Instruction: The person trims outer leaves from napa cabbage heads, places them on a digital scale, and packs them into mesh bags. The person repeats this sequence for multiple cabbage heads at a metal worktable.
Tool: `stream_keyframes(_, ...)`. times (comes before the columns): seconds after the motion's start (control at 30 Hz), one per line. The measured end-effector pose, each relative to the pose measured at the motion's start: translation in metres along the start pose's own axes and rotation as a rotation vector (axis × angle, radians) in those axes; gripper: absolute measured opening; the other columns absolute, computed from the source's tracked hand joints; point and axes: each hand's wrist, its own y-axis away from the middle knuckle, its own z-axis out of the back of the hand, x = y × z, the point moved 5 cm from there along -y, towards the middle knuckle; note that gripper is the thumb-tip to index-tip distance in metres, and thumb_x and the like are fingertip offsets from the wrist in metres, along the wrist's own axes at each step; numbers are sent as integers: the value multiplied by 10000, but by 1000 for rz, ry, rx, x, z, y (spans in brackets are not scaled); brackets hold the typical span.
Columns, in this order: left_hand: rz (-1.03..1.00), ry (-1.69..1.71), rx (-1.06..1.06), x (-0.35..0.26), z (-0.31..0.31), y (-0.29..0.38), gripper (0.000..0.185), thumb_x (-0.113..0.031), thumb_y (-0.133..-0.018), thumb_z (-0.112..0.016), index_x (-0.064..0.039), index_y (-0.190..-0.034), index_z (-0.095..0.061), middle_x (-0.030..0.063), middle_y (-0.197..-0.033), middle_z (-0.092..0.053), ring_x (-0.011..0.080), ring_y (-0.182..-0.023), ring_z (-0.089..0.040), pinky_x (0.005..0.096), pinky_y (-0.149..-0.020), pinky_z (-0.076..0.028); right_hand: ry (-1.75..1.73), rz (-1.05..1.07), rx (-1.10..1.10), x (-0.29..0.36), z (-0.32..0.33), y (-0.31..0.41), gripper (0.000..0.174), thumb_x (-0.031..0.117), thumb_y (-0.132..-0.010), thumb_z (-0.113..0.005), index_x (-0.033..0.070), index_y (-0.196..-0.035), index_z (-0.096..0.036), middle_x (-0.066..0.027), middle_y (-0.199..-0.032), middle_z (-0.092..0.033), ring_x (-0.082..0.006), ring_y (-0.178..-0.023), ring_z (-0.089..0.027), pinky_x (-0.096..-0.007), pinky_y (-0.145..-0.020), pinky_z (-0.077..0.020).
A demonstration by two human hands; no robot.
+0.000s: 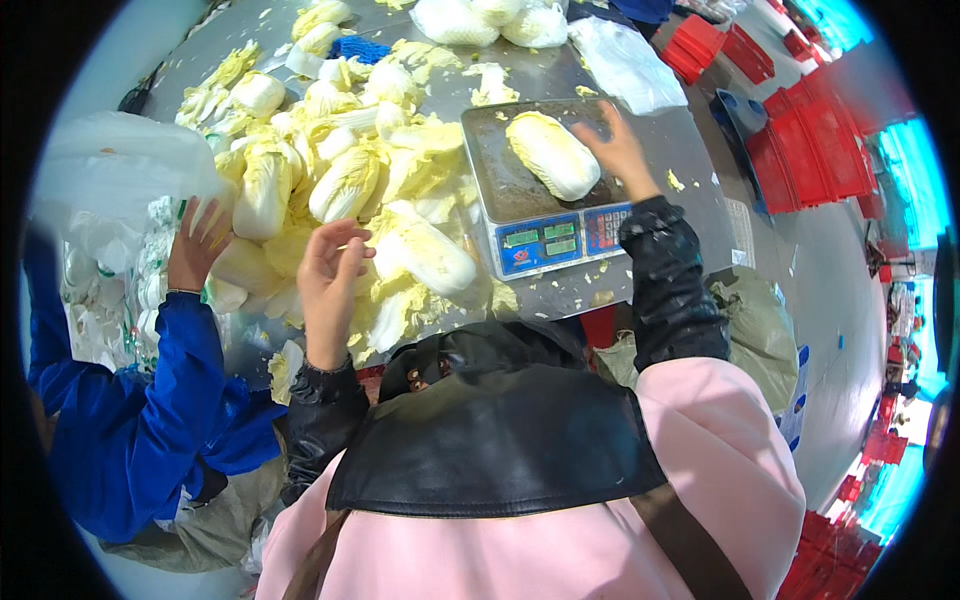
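One napa cabbage (pixel 553 156) lies at a slant on the metal pan (pixel 491 187) of a digital scale (pixel 536 244) with a blue front panel. Just right of that cabbage is my right hand (pixel 621 154), fingers spread, holding nothing. My left hand (pixel 330 285) hovers over the cabbage pile with bent fingers, empty as far as I can see. Another napa cabbage (pixel 427 251) rests on loose leaves between my left hand and the scale. Farther back in the pile are more whole heads, among them a cabbage (pixel 346 184) and an upright-looking cabbage (pixel 262 191).
A co-worker's hand (pixel 196 244) in a blue sleeve reaches the pile's left side. Clear plastic wrap (pixel 127 165) stands at far left. Bagged cabbages (pixel 487 21) and a white plastic sheet (pixel 630 64) lie on the metal table (pixel 701 214). Red crates (pixel 810 150) are stacked beyond the right edge.
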Motion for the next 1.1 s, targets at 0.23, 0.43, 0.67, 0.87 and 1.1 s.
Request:
stream_keyframes(0.23, -20, -48, 130, 0, -33, -22, 240, -119, -901, -580, -6, -1107, -531, 56, -963, -628, 112, -830, -611, 220, -683, -454, -189, -485, -133, -157, 130, 102, 496, 308, -838, -674, 14, -1214, -537, -138, -1063, -644, -170, -968, -607, -273, -819, -463)
stream_keyframes(0.43, -159, -133, 238, -4, -87, -67, 236, -97, -882, -603, 18, -1081, -549, 65, -936, -628, 106, -811, -617, 219, -698, -482, -232, -766, -88, -211, 150, 218, 372, 272, -880, -623, 13, -1145, -586, -38, -961, -653, -89, -834, -592, -219, -672, -441)
stream_keyframes(0.67, -152, -257, 219, -18, -149, -74, 229, -110, -881, -605, 19, -1065, -557, 71, -930, -646, 115, -806, -635, 208, -679, -473, 117, -671, -607, -398, 180, 325, 238, 156, -884, -541, 3, -1053, -606, -110, -970, -664, -227, -918, -620, -320, -808, -464)
stream_keyframes(0.87, -78, -429, 242, 12, -195, -51, 238, -156, -914, -563, -21, -1110, -551, 39, -947, -635, 106, -818, -616, 218, -678, -454, 500, -1279, 18, -498, 130, 431, 368, 330, -906, -458, 35, -1050, -623, -181, -966, -658, -345, -896, -626, -438, -807, -478)
stream_keyframes(1.1, 121, -494, 167, 30, -247, -16, 231, -143, -913, -562, -4, -1098, -563, 55, -955, -619, 125, -833, -616, 230, -686, -473, 830, -1350, -346, -475, 249, 569, 201, 223, -801, -619, 34, -863, -651, -174, -859, -651, -350, -793, -623, -440, -693, -491)
